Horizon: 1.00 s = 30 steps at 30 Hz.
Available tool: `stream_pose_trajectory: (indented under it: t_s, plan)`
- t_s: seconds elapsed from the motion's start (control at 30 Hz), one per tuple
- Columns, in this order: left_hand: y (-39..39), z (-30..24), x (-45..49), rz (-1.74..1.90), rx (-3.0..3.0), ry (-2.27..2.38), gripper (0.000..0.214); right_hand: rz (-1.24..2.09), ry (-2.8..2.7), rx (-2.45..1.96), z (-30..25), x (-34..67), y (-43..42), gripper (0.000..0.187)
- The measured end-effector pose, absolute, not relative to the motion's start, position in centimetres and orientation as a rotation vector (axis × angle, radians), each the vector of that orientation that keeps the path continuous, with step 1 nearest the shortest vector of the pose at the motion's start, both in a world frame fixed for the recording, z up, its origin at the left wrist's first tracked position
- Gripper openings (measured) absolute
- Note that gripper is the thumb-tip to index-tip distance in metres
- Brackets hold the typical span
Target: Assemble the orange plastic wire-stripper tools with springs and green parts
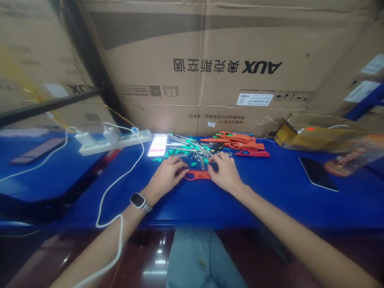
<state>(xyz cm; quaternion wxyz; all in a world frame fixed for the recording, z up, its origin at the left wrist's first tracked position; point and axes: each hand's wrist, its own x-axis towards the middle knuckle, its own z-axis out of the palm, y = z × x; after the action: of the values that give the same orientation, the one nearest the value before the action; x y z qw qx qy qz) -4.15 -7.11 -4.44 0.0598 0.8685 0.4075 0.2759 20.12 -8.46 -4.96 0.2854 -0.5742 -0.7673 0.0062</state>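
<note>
Both hands rest on a flat orange plastic piece (197, 175) lying on the blue table (270, 196). My left hand (167, 176) curls its fingers over the piece's left end; a watch sits on that wrist. My right hand (223, 172) grips the right end with bent fingers. Just beyond the hands lies a jumble of metal blades and small green plastic parts (189, 150). A heap of finished orange tools (237, 143) lies behind my right hand.
A lit phone (157, 145) lies left of the jumble, a white power strip (111, 142) with chargers farther left, its cable (111, 188) trailing over my left arm. A dark phone (318, 173) lies right. Cardboard boxes (210, 60) wall the back; an open carton (312, 134) sits right.
</note>
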Motion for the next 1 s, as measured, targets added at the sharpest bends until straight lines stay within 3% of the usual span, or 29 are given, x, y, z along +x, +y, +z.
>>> stream_pose_trajectory:
  t_s: [0.13,0.3,0.57,1.0]
  plan:
    - [-4.8,-3.2,-3.6,0.972,2.633,1.244,0.022,-0.005,-1.991,-1.728,-4.9,22.0,-6.5,0.017]
    - [-0.4,-2.9,-1.2,0.614,2.912,1.333,0.021,0.082,-1.970,-1.744,-5.3,23.0,-5.4,0.019]
    - [1.7,-2.2,0.7,0.485,3.091,1.249,0.020,0.286,-1.793,-1.549,-6.2,24.1,-4.9,0.015]
    - [-1.5,-0.5,-3.3,0.917,2.806,1.087,0.022,0.470,-1.812,-1.154,-4.7,22.6,-6.6,0.018]
